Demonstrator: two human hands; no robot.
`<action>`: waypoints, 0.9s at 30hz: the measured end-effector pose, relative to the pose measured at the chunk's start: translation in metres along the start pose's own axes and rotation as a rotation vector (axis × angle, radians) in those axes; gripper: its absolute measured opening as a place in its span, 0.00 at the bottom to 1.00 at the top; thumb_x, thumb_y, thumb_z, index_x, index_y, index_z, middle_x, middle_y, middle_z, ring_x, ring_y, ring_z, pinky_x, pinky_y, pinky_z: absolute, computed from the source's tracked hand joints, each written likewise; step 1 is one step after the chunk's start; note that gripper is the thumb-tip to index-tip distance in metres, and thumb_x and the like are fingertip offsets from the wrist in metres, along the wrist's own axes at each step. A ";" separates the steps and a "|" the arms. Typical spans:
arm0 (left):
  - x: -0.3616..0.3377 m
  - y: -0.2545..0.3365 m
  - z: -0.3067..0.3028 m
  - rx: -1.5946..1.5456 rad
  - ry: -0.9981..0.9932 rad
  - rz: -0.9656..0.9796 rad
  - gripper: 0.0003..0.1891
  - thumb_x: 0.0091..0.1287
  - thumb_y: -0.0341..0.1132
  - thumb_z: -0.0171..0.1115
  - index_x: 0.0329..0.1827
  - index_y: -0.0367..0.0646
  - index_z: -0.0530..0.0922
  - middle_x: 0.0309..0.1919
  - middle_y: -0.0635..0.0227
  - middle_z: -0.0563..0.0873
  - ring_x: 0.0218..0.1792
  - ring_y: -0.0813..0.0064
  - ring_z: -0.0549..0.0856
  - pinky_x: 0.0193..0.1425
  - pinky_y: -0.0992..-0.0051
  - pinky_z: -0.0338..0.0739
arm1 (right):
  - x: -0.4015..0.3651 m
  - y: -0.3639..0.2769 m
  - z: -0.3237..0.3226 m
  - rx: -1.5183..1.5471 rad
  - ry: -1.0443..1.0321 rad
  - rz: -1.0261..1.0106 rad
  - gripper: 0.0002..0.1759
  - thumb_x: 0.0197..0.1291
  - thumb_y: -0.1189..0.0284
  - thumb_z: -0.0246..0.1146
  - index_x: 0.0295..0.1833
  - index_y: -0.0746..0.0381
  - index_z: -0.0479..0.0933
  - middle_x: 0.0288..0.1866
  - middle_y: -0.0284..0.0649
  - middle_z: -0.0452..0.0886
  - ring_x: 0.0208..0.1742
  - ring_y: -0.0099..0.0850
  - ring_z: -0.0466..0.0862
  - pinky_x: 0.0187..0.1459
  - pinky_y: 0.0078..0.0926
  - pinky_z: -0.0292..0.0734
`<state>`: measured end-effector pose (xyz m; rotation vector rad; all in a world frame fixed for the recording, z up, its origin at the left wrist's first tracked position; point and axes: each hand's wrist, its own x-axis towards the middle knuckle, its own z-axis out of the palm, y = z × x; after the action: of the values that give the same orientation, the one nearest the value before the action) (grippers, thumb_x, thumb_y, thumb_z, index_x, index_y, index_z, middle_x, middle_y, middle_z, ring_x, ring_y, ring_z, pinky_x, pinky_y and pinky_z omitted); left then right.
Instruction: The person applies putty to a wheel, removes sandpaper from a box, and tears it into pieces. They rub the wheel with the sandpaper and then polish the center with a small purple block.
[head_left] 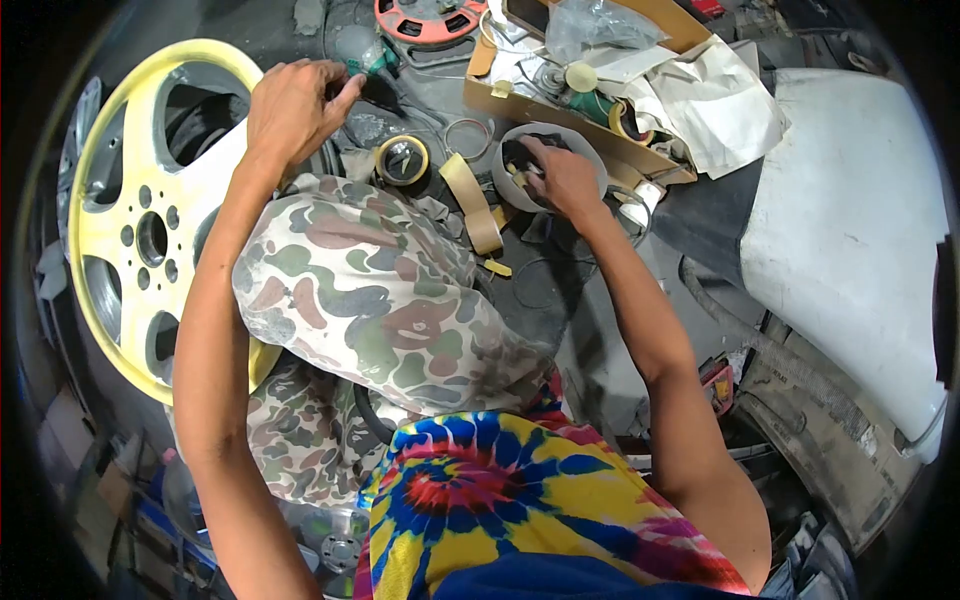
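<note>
Beside the upper right edge of a pale yellow wheel (191,195), my left hand (300,108) is loosely bent, its thumb apart from the fingers and nothing visible between them. My right hand (562,180) reaches into a round grey container (594,150) with dark contents, fingers apart; their tips are partly hidden among small items. Left of the container lie a wide roll of tan masking tape (470,202) and a yellow-edged roll (402,160). A small yellow piece (497,268) is on the floor.
A cardboard box (560,118) with papers and plastic stands beyond the container. A red-orange ring-shaped part (430,18) is at the top. To the right is a large white panel (850,230). Cables (560,262) lie on the floor; my camouflage-covered leg (390,290) fills the centre.
</note>
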<state>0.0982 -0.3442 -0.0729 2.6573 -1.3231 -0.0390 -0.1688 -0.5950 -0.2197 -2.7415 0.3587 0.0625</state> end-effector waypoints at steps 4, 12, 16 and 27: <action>0.001 0.006 -0.008 0.025 -0.038 -0.036 0.19 0.71 0.50 0.65 0.40 0.41 0.91 0.28 0.54 0.88 0.35 0.50 0.87 0.47 0.56 0.81 | 0.023 -0.004 0.026 -0.094 -0.217 0.052 0.30 0.55 0.65 0.75 0.64 0.55 0.77 0.39 0.49 0.89 0.42 0.49 0.90 0.43 0.49 0.86; -0.002 -0.003 -0.002 0.013 0.007 0.014 0.21 0.73 0.52 0.64 0.37 0.41 0.88 0.32 0.52 0.88 0.35 0.48 0.86 0.45 0.55 0.78 | 0.022 0.029 0.061 -0.227 -0.225 -0.071 0.09 0.56 0.69 0.71 0.40 0.61 0.88 0.40 0.49 0.90 0.43 0.47 0.91 0.46 0.45 0.87; 0.001 0.001 -0.006 -0.003 -0.023 0.003 0.19 0.71 0.50 0.65 0.39 0.41 0.91 0.30 0.52 0.89 0.36 0.48 0.87 0.47 0.55 0.81 | 0.003 0.020 0.006 -0.231 -0.262 0.011 0.10 0.52 0.69 0.72 0.42 0.55 0.88 0.37 0.46 0.90 0.41 0.46 0.91 0.42 0.46 0.86; 0.002 0.004 -0.008 0.040 -0.038 -0.009 0.22 0.72 0.52 0.63 0.35 0.41 0.89 0.28 0.51 0.88 0.34 0.48 0.87 0.44 0.56 0.79 | -0.068 0.005 -0.034 0.026 -0.144 0.062 0.12 0.57 0.68 0.72 0.44 0.61 0.84 0.44 0.46 0.82 0.45 0.50 0.87 0.45 0.49 0.83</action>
<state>0.0966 -0.3467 -0.0643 2.7086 -1.3376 -0.0652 -0.2359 -0.5960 -0.1839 -2.6803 0.4004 0.2683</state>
